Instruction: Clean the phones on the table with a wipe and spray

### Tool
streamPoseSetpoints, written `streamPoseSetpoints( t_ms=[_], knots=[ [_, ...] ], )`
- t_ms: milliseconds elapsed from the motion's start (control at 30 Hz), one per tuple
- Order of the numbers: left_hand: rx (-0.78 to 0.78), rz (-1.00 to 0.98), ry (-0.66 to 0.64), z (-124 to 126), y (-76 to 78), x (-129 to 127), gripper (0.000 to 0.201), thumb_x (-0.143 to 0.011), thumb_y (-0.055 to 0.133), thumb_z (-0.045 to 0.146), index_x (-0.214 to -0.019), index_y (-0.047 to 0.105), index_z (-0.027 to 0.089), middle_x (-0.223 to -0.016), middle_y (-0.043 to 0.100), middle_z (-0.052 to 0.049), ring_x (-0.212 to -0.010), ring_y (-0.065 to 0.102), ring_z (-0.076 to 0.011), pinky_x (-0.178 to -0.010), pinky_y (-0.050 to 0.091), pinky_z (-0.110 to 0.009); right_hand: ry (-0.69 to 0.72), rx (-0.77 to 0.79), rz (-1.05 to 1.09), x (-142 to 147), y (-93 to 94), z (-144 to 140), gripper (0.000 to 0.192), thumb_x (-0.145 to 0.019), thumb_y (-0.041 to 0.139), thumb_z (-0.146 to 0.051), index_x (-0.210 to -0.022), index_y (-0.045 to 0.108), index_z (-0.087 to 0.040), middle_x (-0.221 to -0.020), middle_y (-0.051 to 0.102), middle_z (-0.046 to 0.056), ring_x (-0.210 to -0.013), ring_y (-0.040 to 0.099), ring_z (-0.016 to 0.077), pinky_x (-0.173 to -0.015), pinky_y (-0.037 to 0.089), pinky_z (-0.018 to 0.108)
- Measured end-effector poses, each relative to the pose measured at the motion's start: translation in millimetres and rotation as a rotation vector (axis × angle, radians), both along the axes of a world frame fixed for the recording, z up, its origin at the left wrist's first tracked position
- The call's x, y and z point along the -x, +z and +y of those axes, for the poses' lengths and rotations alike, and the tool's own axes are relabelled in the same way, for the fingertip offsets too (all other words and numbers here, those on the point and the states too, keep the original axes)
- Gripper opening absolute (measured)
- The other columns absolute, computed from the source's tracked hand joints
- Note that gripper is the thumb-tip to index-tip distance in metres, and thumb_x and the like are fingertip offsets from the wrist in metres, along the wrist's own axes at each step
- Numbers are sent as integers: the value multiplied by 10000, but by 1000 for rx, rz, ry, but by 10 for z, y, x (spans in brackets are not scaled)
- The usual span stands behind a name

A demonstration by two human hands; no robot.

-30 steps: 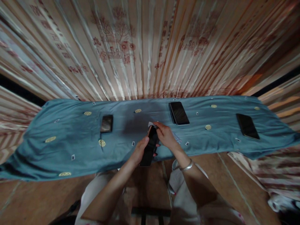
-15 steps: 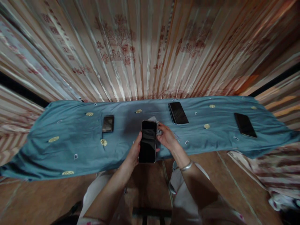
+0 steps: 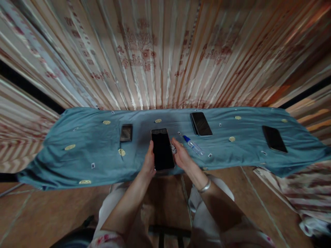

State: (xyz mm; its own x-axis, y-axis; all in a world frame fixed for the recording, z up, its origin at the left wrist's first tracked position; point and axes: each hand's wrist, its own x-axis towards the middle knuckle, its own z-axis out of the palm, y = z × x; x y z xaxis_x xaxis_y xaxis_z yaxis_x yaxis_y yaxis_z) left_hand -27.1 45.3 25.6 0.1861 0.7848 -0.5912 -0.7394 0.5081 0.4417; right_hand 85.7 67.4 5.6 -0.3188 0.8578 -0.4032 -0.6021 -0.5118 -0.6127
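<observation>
Landmark: held phone (image 3: 162, 149), screen up, dark, just above near edge of tabletop (image 3: 77, 162) under blue cloth.

- Far left of phone: small blurred dark item (image 3: 126, 133), flat on cloth, untouched.
- Left hand (image 3: 149, 162) closed around phone's left edge and back. One second ago phone stood edge-on; now turned flat, face to camera.
- Right hand (image 3: 181, 156) just right of phone, fingers curled around small whitish wad (image 3: 173, 148), moved off screen top.
- Right of phone: clear pen-like bottle, blue cap (image 3: 192, 145), now uncovered.
- Farther right: second phone (image 3: 201, 123); far right, third phone (image 3: 274, 138).

Judgement: wiping paused, screen inspected.

Glossy glass phone (image 3: 162, 150), matt blue cloth (image 3: 85, 151), shiny satin curtain (image 3: 165, 55).
</observation>
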Motion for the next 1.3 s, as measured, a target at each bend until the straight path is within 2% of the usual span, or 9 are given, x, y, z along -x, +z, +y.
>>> streamPoseSetpoints(
  t_ms=[133,267,367,567,700,867,967,1100,1300],
  knots=[
    [-11,28,62,65,-8,81,564,-954,337,476,-1254,587,68,-939,744,-141,-858,718,-251,-821,567,-387,154,28,72,95,13,-96,309,-907,525,-449,-929,685,-186,-799,747,32,-899,707,193,-758,573,299],
    [-22,82,162,122,-17,140,513,-960,346,440,-1236,598,88,-911,748,-115,-869,717,-237,-820,568,-367,169,11,59,95,-11,-161,334,-977,414,-374,-1015,671,-164,-817,753,27,-839,709,160,-762,560,281],
    [-73,52,141,145,-28,209,563,-956,317,484,-1215,612,80,-924,744,-134,-889,713,-245,-826,564,-376,305,-31,8,37,-8,-220,395,-983,389,-433,-1062,660,-158,-836,757,48,-749,713,162,-711,558,290],
    [-191,-36,158,196,-42,344,650,-942,256,562,-1302,546,104,-1052,717,-158,-966,694,-251,-892,534,-424,531,-165,-156,-137,133,-331,560,-786,580,-670,-805,701,-123,-661,721,57,-601,689,164,-635,549,276],
    [-163,-16,211,195,-34,334,655,-935,255,580,-1280,556,112,-958,731,-140,-911,705,-248,-884,538,-427,373,-251,-331,-269,201,-282,511,-717,658,-655,-742,697,-147,-654,699,38,-580,655,157,-574,521,266],
    [-166,-31,229,167,-11,279,632,-934,245,583,-1245,588,154,-896,731,-112,-898,708,-254,-887,536,-454,13,-708,-916,-381,144,-216,273,-768,687,-471,-839,714,-209,-740,686,8,-701,629,176,-699,511,294],
    [-148,-49,231,159,-2,244,591,-940,275,559,-1279,564,171,-918,730,-103,-927,704,-248,-899,529,-454,-1,-876,-1160,-393,62,-266,424,-733,743,-367,-1123,652,-230,-1019,708,54,-939,657,236,-868,518,377],
    [-130,-71,179,141,1,172,594,-945,278,544,-1307,541,153,-1003,728,-123,-943,701,-254,-894,532,-453,56,-1082,-1315,-368,-66,-353,593,-789,702,-299,-1340,503,-204,-1380,533,137,-1284,503,267,-1065,427,444],
    [-59,-116,118,164,-34,107,606,-970,252,485,-1318,521,70,-1035,724,-155,-950,698,-244,-901,534,-399,35,-1285,-1404,-358,-178,-345,480,-920,539,-292,-1392,463,-253,-1399,523,107,-1294,501,245,-1073,449,422]
  ],
)
